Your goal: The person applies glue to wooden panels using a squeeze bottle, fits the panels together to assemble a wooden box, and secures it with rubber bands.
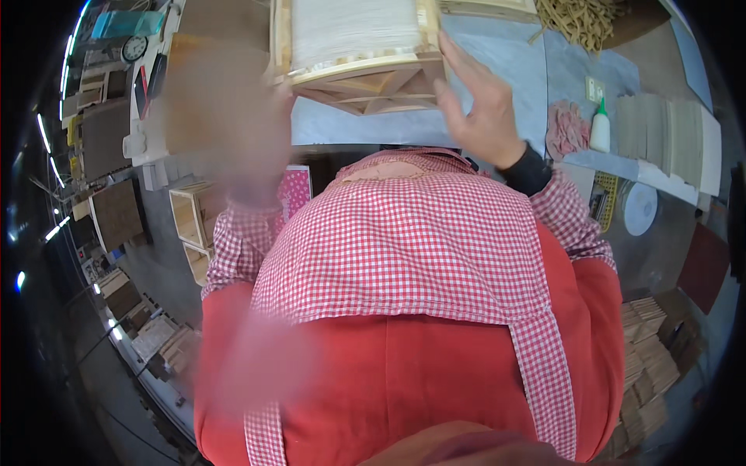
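A pale wooden box [374,81] with crossed slats on its near side stands on the bench at the top. White, see-through material [353,31] lies over its upper face. My right hand [486,101] grips the box at its right near corner, fingers along the side and thumb at the near edge. By the left near corner is my left hand [260,132], smeared by a blurred patch, so its fingers cannot be made out.
A pale blue sheet [509,70] covers the bench. To the right lie a pink cloth [569,130], a white bottle with a green tip [600,130] and stacked grey boards [660,132]. Tan strips [579,19] are heaped behind. A wooden crate [190,221] stands at lower left.
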The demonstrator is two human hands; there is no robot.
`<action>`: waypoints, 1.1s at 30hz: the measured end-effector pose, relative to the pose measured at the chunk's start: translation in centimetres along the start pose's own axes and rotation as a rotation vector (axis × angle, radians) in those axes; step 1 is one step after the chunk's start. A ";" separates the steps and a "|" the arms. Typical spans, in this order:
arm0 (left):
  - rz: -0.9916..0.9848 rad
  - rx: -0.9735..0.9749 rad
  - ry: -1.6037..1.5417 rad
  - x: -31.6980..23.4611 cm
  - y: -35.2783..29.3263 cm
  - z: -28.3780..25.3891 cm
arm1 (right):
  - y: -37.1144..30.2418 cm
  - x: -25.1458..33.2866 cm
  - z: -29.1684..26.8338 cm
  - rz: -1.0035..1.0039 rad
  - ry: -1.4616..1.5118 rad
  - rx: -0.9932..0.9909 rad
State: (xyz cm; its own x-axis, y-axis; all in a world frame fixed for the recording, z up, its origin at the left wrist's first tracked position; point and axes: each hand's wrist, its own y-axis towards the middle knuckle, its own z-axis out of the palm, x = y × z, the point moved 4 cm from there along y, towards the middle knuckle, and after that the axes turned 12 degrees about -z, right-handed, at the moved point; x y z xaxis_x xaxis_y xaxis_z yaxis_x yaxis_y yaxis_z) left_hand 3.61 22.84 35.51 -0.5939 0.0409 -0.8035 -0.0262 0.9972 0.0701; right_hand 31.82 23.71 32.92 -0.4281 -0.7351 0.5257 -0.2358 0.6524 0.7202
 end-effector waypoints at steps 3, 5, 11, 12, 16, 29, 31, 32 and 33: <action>0.136 -0.110 0.191 -3.4 -0.1 -0.3 | -0.6 -4.7 -0.8 -0.052 0.222 0.041; 0.243 -0.176 0.315 -6.2 0.3 -0.1 | -3.5 -10.3 0.2 0.420 0.131 0.013; 0.502 -0.045 0.541 -13.6 3.4 6.4 | -8.0 -15.7 7.3 0.610 0.283 0.209; 0.792 -0.118 0.593 -15.6 3.8 8.6 | -7.9 -15.6 7.7 0.598 0.277 0.205; 0.737 0.129 0.669 -14.6 4.8 10.2 | -6.9 -14.4 7.3 0.526 0.305 0.152; 0.597 0.219 0.689 -13.0 5.5 7.4 | -10.2 -5.3 3.7 0.614 0.360 0.049; 0.531 0.130 0.532 -12.9 8.7 4.4 | -8.9 -2.8 2.9 0.628 0.448 0.101; 0.446 0.040 0.370 -12.0 11.1 2.5 | -8.1 -1.2 2.8 0.537 0.522 0.153; 0.527 0.121 0.088 -8.6 14.9 0.2 | -7.1 0.6 2.7 0.437 0.594 0.213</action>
State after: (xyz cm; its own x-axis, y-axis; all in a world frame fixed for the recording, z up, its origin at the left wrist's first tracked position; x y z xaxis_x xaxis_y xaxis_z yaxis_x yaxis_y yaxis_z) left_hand 8.52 37.35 43.32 -0.5669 0.5370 -0.6247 0.3830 0.8432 0.3773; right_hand 30.85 19.14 26.93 0.0053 -0.3388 0.9409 -0.3421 0.8835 0.3200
